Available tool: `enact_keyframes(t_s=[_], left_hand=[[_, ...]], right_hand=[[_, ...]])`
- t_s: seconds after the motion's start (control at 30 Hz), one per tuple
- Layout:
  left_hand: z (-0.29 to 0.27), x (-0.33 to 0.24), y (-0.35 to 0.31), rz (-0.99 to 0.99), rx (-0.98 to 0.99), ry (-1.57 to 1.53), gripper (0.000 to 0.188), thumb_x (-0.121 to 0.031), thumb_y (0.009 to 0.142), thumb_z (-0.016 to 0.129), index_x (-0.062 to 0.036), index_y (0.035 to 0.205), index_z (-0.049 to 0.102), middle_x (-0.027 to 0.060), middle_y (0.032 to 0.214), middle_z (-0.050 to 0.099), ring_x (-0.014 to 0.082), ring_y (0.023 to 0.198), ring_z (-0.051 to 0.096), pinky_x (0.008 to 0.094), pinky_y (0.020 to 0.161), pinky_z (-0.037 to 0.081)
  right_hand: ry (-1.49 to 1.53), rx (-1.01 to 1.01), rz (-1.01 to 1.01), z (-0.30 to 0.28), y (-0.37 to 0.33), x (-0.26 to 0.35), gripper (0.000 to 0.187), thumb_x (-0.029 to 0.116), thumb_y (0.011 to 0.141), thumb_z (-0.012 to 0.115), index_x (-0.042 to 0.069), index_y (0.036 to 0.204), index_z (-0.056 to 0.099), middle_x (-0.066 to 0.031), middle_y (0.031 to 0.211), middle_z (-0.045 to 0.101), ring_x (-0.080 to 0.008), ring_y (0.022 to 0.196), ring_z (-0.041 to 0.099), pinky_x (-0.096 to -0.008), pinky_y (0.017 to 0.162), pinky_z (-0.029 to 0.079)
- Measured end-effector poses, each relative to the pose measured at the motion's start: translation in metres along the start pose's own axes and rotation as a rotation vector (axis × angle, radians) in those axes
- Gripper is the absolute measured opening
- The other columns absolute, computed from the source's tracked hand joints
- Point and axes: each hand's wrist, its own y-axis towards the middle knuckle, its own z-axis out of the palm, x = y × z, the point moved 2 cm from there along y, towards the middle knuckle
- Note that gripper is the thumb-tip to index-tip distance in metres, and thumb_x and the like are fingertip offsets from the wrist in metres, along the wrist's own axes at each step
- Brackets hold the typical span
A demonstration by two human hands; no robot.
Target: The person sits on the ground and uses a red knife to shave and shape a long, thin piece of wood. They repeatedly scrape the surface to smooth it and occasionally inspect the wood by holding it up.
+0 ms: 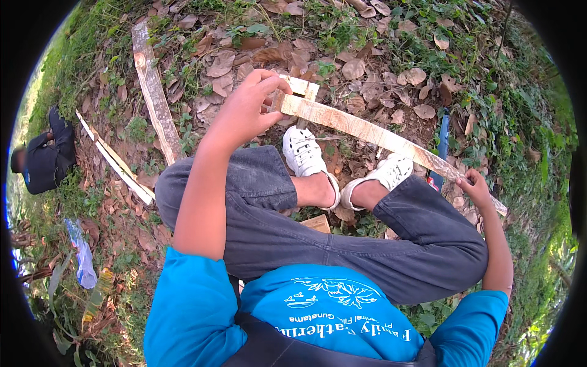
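Observation:
A long, narrow wooden plank (373,133) lies across in front of me above my shoes. My left hand (244,110) is closed round its left end, with the thumb on the near side. Just beyond that end shows a short pale wood piece (306,87) with a dark gap beside the plank. Whether the two are joined, or my left fingers touch the short piece too, I cannot tell. Toward its right end the plank is gripped by my right hand (476,188), and its tip sticks out past the fingers.
White clogs (304,153) are on my feet. A blue, long object (443,131) lies behind the plank. At left are a bark-edged board (153,92) and split wood strips (119,164). Another person (49,153) sits far left, near a plastic bag (85,263). A wood block (317,223) lies by my legs.

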Motion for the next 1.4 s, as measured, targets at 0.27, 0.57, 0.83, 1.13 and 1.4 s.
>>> enact_keyframes(t_s=[0.27,0.57,0.83,1.13,1.4], left_hand=[[-0.005,0.000,0.003,0.043,-0.035,0.034,0.036,0.000,0.083,0.075,-0.0102,0.116,0.064,0.0067,0.131,0.056,0.0216,0.107,0.066,0.0335,0.090,0.059],[-0.007,0.000,0.001,0.017,-0.029,0.003,0.036,0.001,0.085,0.072,-0.0086,0.119,0.062,0.0062,0.128,0.057,0.0196,0.102,0.066,0.0341,0.089,0.059],[-0.008,0.002,-0.001,-0.011,-0.028,-0.009,0.037,0.002,0.085,0.071,-0.0080,0.120,0.061,0.0071,0.123,0.056,0.0201,0.100,0.068,0.0338,0.088,0.060],[-0.006,0.001,0.000,-0.005,-0.039,0.034,0.037,0.001,0.086,0.072,-0.0073,0.121,0.061,0.0080,0.123,0.056,0.0204,0.101,0.069,0.0336,0.090,0.060],[-0.006,0.005,0.000,0.015,-0.034,0.017,0.040,0.002,0.084,0.074,-0.0078,0.122,0.061,0.0074,0.124,0.057,0.0209,0.100,0.069,0.0330,0.089,0.060]], right_hand=[[-0.150,0.034,-0.020,0.009,0.003,0.022,0.049,0.043,0.081,0.086,0.004,0.091,0.057,0.0008,0.085,0.053,-0.0103,0.077,0.048,-0.0278,0.070,0.042],[-0.139,0.008,-0.018,0.007,0.002,0.037,0.050,0.040,0.079,0.087,0.004,0.094,0.057,-0.0002,0.087,0.055,-0.0102,0.080,0.050,-0.0282,0.073,0.044],[-0.080,-0.023,0.004,0.003,0.004,0.044,0.045,0.037,0.080,0.086,0.006,0.091,0.056,0.0028,0.082,0.052,-0.0080,0.075,0.046,-0.0267,0.068,0.040],[-0.180,-0.020,-0.052,-0.002,0.010,0.024,0.041,0.031,0.085,0.084,0.007,0.096,0.052,0.0045,0.083,0.047,-0.0055,0.073,0.045,-0.0239,0.064,0.040],[-0.164,-0.037,-0.072,-0.004,0.013,0.016,0.041,0.030,0.085,0.084,0.007,0.097,0.052,0.0041,0.084,0.049,-0.0048,0.071,0.047,-0.0234,0.062,0.044]])
